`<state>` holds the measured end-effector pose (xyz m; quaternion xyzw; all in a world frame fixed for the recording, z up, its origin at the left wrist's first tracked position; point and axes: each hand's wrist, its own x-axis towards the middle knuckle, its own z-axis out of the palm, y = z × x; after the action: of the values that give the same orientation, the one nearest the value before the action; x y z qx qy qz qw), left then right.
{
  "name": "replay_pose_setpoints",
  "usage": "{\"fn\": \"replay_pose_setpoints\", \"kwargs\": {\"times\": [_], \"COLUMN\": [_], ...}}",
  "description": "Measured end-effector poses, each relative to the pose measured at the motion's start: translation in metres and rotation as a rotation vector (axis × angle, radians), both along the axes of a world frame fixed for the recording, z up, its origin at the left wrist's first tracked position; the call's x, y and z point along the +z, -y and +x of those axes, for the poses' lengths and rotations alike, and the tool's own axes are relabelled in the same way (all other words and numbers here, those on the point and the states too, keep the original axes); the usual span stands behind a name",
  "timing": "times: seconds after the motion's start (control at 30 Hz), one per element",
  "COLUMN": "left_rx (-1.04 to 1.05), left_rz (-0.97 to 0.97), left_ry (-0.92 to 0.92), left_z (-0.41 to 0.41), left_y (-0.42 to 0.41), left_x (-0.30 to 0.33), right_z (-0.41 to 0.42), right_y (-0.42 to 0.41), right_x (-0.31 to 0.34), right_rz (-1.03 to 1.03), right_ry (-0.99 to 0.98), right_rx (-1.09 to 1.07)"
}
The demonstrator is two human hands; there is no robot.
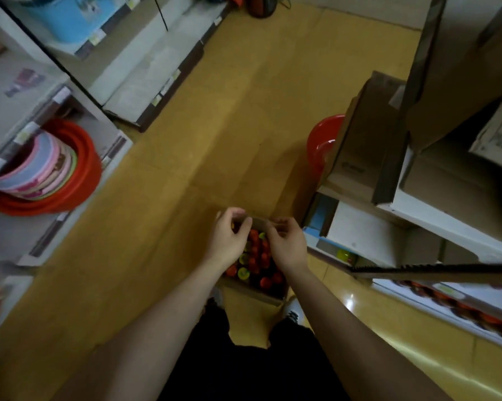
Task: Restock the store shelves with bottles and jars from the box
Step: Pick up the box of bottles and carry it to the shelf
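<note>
step: opening box (254,280) | left hand (228,238), right hand (287,244) both pinching far flap (259,222) | fold flap fully back, clear red-capped bottles (255,253) before lifting

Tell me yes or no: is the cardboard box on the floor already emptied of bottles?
No: the brown cardboard box on the floor holds many red-capped and yellow-green-capped bottles beneath both hands.

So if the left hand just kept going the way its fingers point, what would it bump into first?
Probably the far flap of the cardboard box. The left hand curls its fingers toward that edge, above the red and yellow bottle caps. Whether it already touches the flap is unclear; depth is hard to judge here.
</note>
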<state>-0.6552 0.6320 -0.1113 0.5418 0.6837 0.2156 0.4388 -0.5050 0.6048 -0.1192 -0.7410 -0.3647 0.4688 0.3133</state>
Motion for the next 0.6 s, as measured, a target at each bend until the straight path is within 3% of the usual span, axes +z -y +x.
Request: {"fn": "replay_pose_setpoints", "kwargs": {"times": [0.33, 0.6], "left_rx": [-0.236, -0.226], "left_rz": [-0.146, -0.249], "left_ry": [-0.147, -0.218], "left_z": [-0.054, -0.074], "left_y": [-0.046, -0.063], "left_x": [-0.091, -0.228], "right_z": [-0.055, -0.051], "right_y": [-0.014, -0.02], "right_x": [-0.08, -0.218], "right_rz": [-0.175, -0.298], "right_ry": [0.157, 0.205], "right_rx": [-0.127, -0.104]}}
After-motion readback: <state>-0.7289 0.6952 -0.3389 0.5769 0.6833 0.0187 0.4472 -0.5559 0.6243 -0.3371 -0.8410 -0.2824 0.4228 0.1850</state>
